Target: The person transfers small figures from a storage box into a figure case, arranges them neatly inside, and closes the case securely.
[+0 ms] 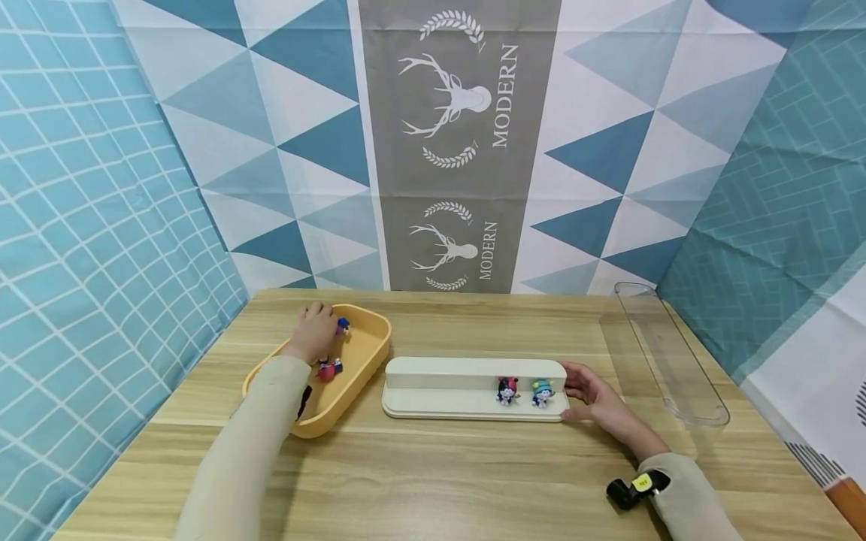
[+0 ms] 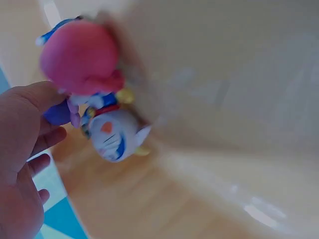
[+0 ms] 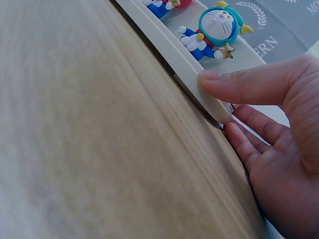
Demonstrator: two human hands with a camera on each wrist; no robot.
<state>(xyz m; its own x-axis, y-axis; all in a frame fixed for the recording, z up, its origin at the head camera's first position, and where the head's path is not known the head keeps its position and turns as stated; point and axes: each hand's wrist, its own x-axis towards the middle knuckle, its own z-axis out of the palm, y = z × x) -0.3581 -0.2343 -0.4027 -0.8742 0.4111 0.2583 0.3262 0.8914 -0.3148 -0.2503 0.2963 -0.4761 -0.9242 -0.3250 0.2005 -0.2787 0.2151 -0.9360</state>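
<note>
In the yellow tray [image 1: 375, 342], my left hand [image 1: 316, 330] pinches a purple figurine [image 2: 59, 113] between thumb and fingers; most of that figurine is hidden. Beside it lie a figurine with a pink-red head [image 2: 79, 57] and one with a white whiskered face [image 2: 112, 137]. My right hand [image 1: 598, 402] grips the right end of a long white two-tier display stand [image 1: 440, 402], thumb on the base's top edge and fingers at its end. On the stand's lower step, a figurine with a teal hood [image 3: 219, 25] and one with a red-and-black hood [image 1: 507, 389] stand side by side towards the right.
A long clear plastic cover [image 1: 666, 346] lies on the wooden table [image 1: 440, 481] at the right. Patterned cloth [image 1: 467, 150] hangs behind the table's back edge, with a blue grid cloth [image 1: 88, 188] on the left.
</note>
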